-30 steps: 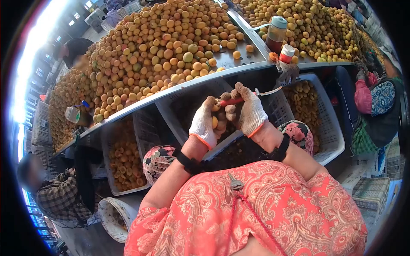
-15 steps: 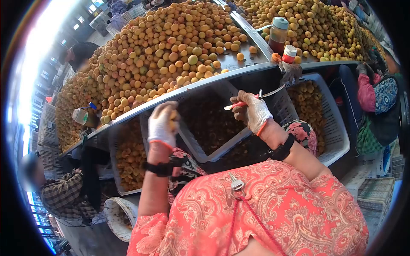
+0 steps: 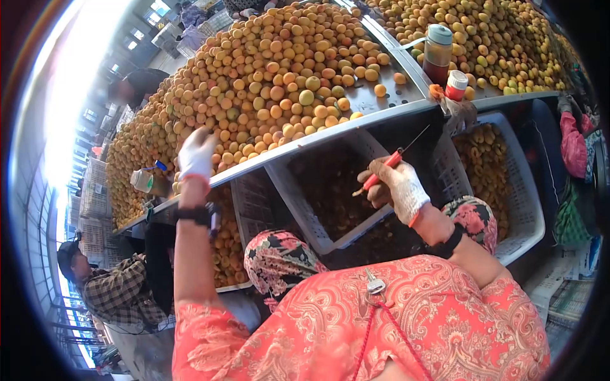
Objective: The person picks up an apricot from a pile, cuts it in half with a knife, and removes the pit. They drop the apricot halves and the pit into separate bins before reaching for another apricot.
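Note:
My right hand [image 3: 399, 185], in a white glove with soiled fingers, is closed around a red-handled knife [image 3: 383, 171]. Its thin blade points up and to the right, above a crate [image 3: 330, 246] of dark contents. Over the near edge of a large heap of apricots [image 3: 254, 95] is my left hand [image 3: 196, 156], also gloved. Its fingers are smeared by motion and touch or hover just above the fruit, so I cannot make out whether they grip one.
A metal table rim [image 3: 305, 141] runs between the heap and the crates. Crates of split apricots stand at left [image 3: 236, 257] and right [image 3: 540, 219]. A bottle [image 3: 437, 54] and a red-and-white jar [image 3: 455, 86] stand on the table. A person in a checked shirt [image 3: 121, 286] sits at left.
My left hand has moved left and up from above the crates to the heap; the apricot pieces seen in it earlier no longer show. The knife has turned in my right hand.

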{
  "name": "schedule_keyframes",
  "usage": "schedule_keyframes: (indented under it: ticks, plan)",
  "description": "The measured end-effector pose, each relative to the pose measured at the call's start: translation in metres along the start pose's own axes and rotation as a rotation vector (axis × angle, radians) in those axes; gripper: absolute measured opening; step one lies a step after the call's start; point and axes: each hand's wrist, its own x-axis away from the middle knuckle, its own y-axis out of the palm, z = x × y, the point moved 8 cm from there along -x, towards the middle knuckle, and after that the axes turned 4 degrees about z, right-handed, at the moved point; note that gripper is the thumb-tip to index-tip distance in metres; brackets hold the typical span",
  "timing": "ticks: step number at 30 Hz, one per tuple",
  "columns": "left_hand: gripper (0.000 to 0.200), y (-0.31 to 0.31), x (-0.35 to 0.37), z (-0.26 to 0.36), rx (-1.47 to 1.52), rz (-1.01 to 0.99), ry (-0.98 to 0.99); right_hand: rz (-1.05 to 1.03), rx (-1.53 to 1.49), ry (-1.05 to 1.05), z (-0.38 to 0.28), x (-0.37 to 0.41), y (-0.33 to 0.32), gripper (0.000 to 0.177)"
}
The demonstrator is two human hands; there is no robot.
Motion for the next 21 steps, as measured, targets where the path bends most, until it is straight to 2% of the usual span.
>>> schedule_keyframes:
  ticks: [1,2,3,4,6,8,11,14,16,17,18,20,21]
  plan:
    - [0.035,0.029,-0.009,0.033,-0.18,-0.085,0.058,-0.002,0.088,-0.006,-0.003,0.001,0.0,0.02]
    - [0.033,0.06,-0.023,0.047,-0.259,-0.089,0.178,-0.002,0.178,-0.015,-0.006,0.001,-0.001,0.02]
    - [0.034,0.091,-0.035,0.058,-0.349,-0.151,0.224,0.012,0.237,-0.031,-0.006,-0.002,-0.004,0.028]
    - [0.036,0.122,-0.051,0.056,-0.386,-0.138,0.299,0.035,0.267,-0.051,-0.008,-0.003,-0.007,0.021]
    - [0.043,0.169,-0.073,0.053,-0.473,-0.193,0.292,0.035,0.296,-0.075,-0.014,-0.006,-0.01,0.02]
    - [0.049,0.207,-0.096,0.041,-0.65,-0.214,0.198,0.039,0.301,-0.083,-0.016,-0.011,-0.018,0.016]
    - [0.049,0.236,-0.114,0.033,-0.655,-0.328,0.102,0.055,0.282,-0.015,-0.022,-0.012,-0.022,0.012]
    - [0.046,0.237,-0.115,0.034,-0.676,-0.419,0.016,0.05,0.276,0.004,-0.025,-0.014,-0.023,0.012]
    - [0.045,0.229,-0.111,0.044,-0.638,-0.385,0.062,0.001,0.281,-0.059,-0.021,-0.019,-0.023,0.013]
    - [0.046,0.22,-0.109,0.048,-0.58,-0.31,0.019,-0.045,0.287,-0.121,-0.02,-0.018,-0.021,0.014]
    - [0.047,0.215,-0.107,0.046,-0.438,-0.329,0.011,-0.041,0.285,-0.113,-0.017,-0.016,-0.023,0.014]
    - [0.035,0.209,-0.099,0.04,-0.035,-0.276,0.095,-0.078,0.27,-0.172,-0.022,-0.014,-0.02,0.014]
    - [0.031,0.184,-0.058,0.081,0.353,-0.385,-0.171,-0.008,0.344,-0.137,-0.034,-0.003,-0.012,0.011]
